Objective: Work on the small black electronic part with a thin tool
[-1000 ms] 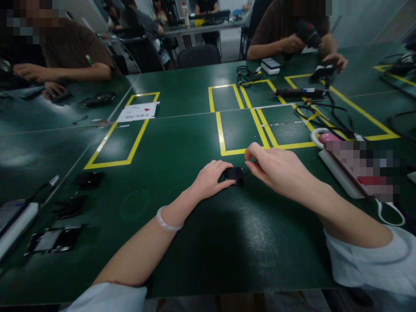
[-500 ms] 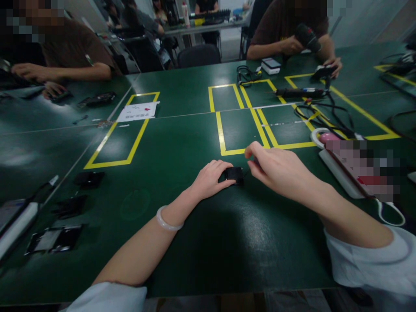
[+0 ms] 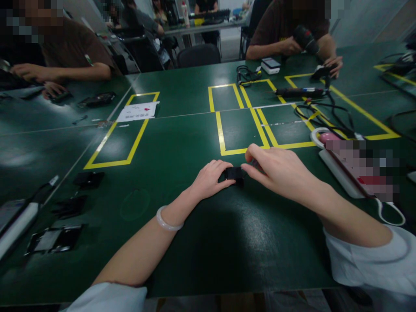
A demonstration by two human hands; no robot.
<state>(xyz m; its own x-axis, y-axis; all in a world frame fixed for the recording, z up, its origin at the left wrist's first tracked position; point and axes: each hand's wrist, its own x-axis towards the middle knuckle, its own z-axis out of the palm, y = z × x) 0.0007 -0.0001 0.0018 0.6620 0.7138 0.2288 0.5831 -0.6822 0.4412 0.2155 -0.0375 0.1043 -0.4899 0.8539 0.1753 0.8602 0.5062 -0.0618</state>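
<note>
A small black block-shaped part (image 3: 233,173) lies on the green table (image 3: 195,242) just below a yellow-taped rectangle. My left hand (image 3: 210,179), with a pale bangle on the wrist, is curled round the part's left side and holds it down. My right hand (image 3: 274,169) comes in from the right, fingers pinched together on a thin tool that I cannot make out, its tip touching the part's right edge.
Black flat parts (image 3: 88,179) and an opened device (image 3: 53,240) lie at the left. A white power strip (image 3: 341,173) and cables (image 3: 325,115) sit at the right. A white paper (image 3: 138,111) lies in a taped box. Other people work at the far side.
My right hand has slid a little left and down, so its fingertips now reach the black part. My left hand has stayed put.
</note>
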